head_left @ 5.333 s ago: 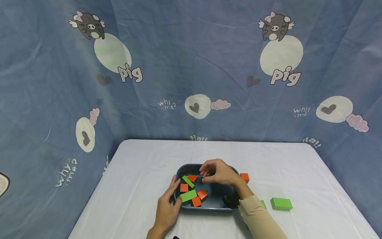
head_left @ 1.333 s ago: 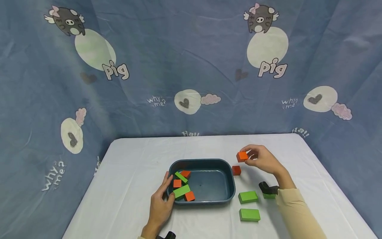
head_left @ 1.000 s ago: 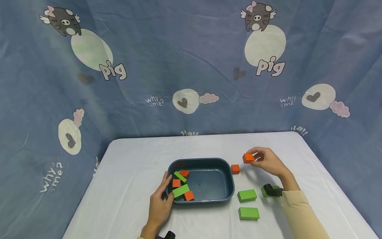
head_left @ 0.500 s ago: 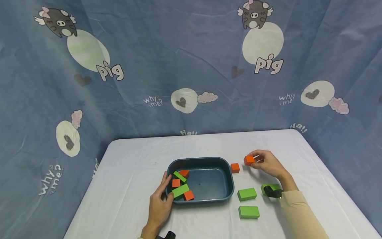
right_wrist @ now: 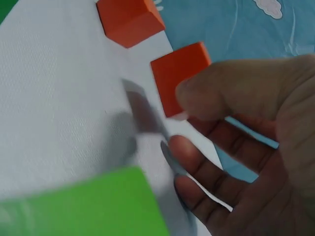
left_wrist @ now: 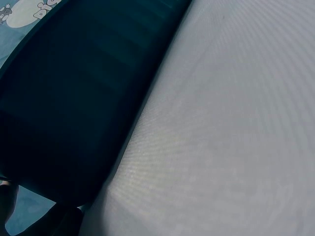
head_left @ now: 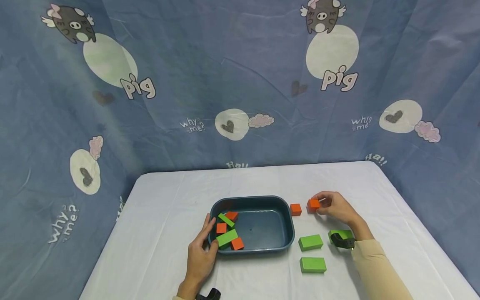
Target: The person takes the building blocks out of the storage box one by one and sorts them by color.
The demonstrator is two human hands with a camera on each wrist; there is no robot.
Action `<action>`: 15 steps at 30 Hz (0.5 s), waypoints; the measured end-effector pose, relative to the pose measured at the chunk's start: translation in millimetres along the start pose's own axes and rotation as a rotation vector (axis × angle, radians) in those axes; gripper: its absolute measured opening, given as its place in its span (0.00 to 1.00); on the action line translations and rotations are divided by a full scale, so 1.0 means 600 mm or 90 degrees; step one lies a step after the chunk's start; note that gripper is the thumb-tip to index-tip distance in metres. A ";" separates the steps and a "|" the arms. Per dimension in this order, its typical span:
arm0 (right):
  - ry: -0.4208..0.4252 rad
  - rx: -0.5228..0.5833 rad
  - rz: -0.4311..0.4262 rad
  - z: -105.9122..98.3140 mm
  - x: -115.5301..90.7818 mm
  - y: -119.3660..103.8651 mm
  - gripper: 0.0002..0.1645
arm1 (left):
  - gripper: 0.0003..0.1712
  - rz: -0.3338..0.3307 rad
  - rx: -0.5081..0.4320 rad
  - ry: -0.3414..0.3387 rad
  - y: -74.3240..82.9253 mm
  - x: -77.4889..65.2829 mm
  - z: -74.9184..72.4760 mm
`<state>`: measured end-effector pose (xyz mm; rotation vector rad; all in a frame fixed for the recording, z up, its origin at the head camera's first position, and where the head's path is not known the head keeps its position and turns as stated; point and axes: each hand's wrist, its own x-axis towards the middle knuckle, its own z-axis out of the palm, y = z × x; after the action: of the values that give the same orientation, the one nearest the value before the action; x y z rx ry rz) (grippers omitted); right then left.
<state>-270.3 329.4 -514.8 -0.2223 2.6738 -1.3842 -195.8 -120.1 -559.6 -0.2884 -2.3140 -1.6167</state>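
Three green blocks [head_left: 313,265], near side, right of the blue tray [head_left: 262,229]. One left hand [head_left: 200,259], fingers fairly straight, on the tray's left rim. One right hand [head_left: 337,207], pinching an orange cube [head_left: 312,204], table [head_left: 180,196] contact uncertain; loosened early, it might tumble into the loose orange cube [head_left: 295,209] leftward.

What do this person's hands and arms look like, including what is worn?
The left hand and right hand are gloveless. The right sleeve is plain beige; only a sliver of the left sleeve shows. A black wrist device shows on each side.
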 end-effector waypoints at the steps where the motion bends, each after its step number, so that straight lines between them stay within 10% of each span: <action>1: -0.002 0.000 0.003 0.001 0.000 0.001 0.24 | 0.40 0.000 0.001 0.000 0.001 0.001 0.000; 15: 0.000 -0.037 0.019 0.008 -0.003 0.008 0.23 | 0.39 -0.015 0.006 -0.008 0.003 0.001 -0.001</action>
<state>-268.4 328.8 -521.6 -0.1878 2.7080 -1.3000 -195.4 -119.9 -557.7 -0.2706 -2.3414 -1.6200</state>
